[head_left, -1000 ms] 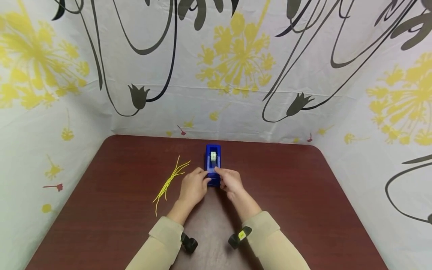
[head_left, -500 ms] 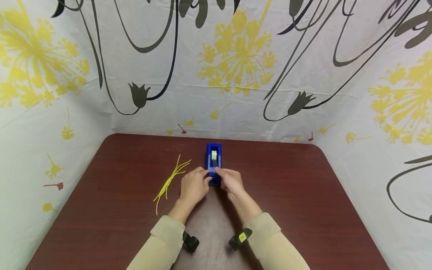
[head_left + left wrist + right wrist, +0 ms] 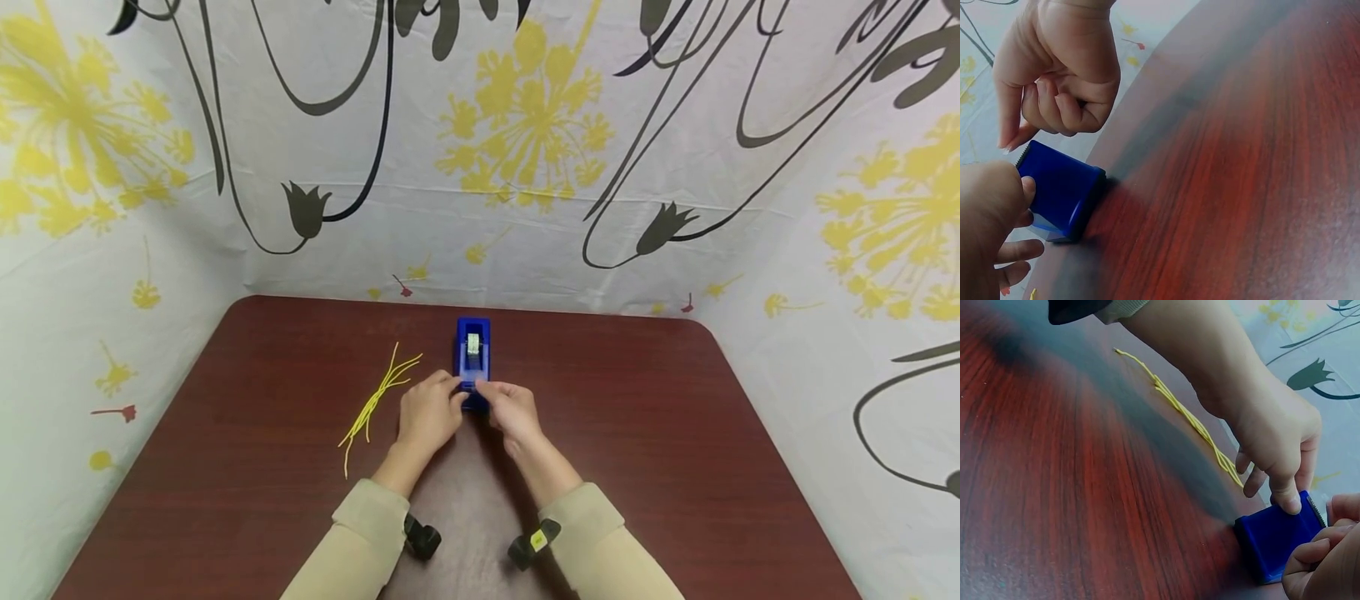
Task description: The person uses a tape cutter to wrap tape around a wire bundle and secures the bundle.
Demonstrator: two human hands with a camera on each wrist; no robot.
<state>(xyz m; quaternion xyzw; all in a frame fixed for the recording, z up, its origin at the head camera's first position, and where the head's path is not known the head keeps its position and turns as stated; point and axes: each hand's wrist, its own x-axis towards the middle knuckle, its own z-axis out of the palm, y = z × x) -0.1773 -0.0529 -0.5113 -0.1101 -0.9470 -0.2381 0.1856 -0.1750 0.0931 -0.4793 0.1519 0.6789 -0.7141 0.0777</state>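
Note:
A blue tape dispenser (image 3: 462, 337) stands at the middle of the table's far half, its pale tape roll (image 3: 473, 344) showing on top. My left hand (image 3: 429, 412) grips its front end, the thumb pressed on the blue front face in the right wrist view. Just beyond the toothed cutter (image 3: 1023, 156), my right hand (image 3: 513, 412) pinches with thumb and forefinger, the other fingers curled in. Clear tape seems to be in that pinch, though its end is hidden by the fingertips.
Several thin yellow strings (image 3: 369, 410) lie in a loose bundle left of my left hand. The dark red table (image 3: 637, 433) reaches back to a white cloth (image 3: 360, 275) with printed flowers, which also hangs at both sides.
My right hand's pinch has come slightly toward me, over the front of the dispenser. The left hand and the dispenser have stayed in place.

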